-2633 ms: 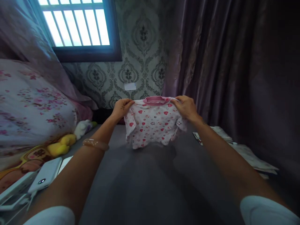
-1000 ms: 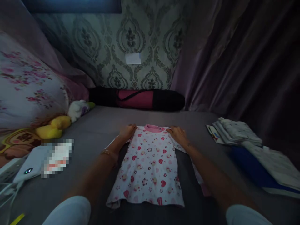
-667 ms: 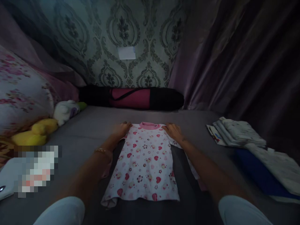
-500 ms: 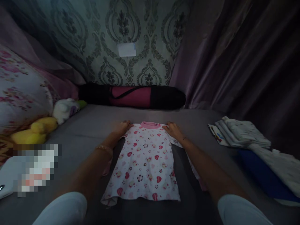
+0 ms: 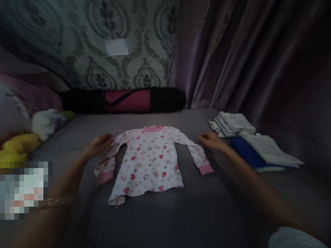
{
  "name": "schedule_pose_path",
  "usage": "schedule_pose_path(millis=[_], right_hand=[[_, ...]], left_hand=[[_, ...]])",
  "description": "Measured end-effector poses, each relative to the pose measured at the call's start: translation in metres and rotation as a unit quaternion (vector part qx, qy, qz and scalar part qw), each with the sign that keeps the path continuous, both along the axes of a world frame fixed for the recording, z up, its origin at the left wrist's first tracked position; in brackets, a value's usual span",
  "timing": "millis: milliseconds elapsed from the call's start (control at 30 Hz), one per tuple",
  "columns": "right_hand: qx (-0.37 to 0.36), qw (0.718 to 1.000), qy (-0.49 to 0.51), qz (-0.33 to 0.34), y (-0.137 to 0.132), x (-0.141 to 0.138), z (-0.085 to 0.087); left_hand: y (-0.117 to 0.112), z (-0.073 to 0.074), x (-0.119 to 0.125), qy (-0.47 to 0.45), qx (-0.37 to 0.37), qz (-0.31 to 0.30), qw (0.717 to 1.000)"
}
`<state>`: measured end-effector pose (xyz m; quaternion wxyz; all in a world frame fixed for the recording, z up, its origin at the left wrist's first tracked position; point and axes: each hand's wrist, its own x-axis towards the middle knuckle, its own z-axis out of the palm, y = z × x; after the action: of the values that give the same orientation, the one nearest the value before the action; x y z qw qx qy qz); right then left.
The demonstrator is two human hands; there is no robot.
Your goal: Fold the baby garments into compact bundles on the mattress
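A small white long-sleeved shirt (image 5: 149,162) with red hearts, pink collar and pink cuffs lies flat on the grey bed surface (image 5: 165,213), both sleeves spread out to the sides. My left hand (image 5: 99,144) is at the upper part of the left sleeve, blurred by motion, its fingers curled. My right hand (image 5: 210,140) hovers just right of the right sleeve, fingers stretched toward it and nothing in them.
A black and pink rolled bag (image 5: 124,100) lies against the patterned wall. Folded white clothes (image 5: 234,123) and a blue item (image 5: 245,153) sit at the right by dark curtains. Yellow (image 5: 15,146) and white (image 5: 48,120) plush toys lie at the left.
The shirt was held up, then laid flat. My hands left its shoulders and moved outward, and the sleeves now lie spread. The camera view has swung right.
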<state>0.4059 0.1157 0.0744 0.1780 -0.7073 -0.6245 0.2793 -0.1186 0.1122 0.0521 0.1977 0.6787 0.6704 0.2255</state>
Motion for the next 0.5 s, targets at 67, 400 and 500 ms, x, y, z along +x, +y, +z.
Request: schedule_pose_path(millis=[67, 400, 500], right_hand=[[-0.042, 0.999, -0.003, -0.02, -0.031, 0.017, -0.004], [-0.064, 0.982, -0.173, 0.041, -0.097, 0.019, -0.016], [-0.051, 0.984, -0.163, 0.052, -0.096, 0.01, -0.019]], left_hand=[[-0.012, 0.004, 0.019, 0.004, 0.007, -0.03, 1.0], [-0.007, -0.003, 0.183, -0.02, 0.011, -0.244, 0.97], [0.013, -0.017, 0.221, -0.005, 0.044, -0.242, 0.969]])
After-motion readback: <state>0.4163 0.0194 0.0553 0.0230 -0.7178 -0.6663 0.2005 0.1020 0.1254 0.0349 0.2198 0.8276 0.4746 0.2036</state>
